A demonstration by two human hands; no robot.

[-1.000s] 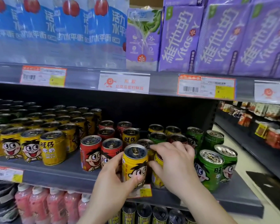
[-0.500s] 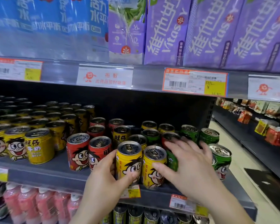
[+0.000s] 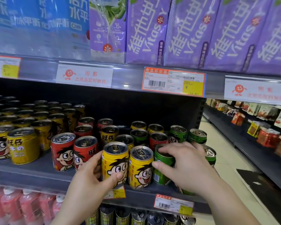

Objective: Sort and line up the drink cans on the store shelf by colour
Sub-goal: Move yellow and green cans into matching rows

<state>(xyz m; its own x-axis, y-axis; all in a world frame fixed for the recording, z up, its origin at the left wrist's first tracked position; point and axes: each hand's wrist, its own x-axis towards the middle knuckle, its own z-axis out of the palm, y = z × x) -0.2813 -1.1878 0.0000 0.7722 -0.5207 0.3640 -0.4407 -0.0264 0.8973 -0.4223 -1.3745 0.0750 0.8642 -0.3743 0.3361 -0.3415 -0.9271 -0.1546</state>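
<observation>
On the grey middle shelf [image 3: 39, 174] stand small cartoon-face drink cans in yellow, red and green. My left hand [image 3: 91, 181] grips a yellow can [image 3: 115, 161] at the shelf's front. Right beside it stands a second yellow can [image 3: 141, 166]. My right hand [image 3: 183, 166] grips a green can [image 3: 161, 168] next to that one, fingers over its top and thumb on its side. Two red cans [image 3: 62, 151] stand to the left. More green cans [image 3: 198, 136] sit at the right end, and mixed cans stand behind.
A large block of yellow cans [image 3: 23, 148] fills the shelf's left part. Purple cartons [image 3: 146, 30] and blue packs [image 3: 39, 25] sit on the shelf above. Pink bottles [image 3: 15, 207] and dark cans [image 3: 136, 216] stand below. An aisle floor [image 3: 225, 159] and another shelf lie to the right.
My right hand left the second yellow can at the front and now grips a green can beside it. My left hand stays on the first yellow can. The view shifted right and closer.
</observation>
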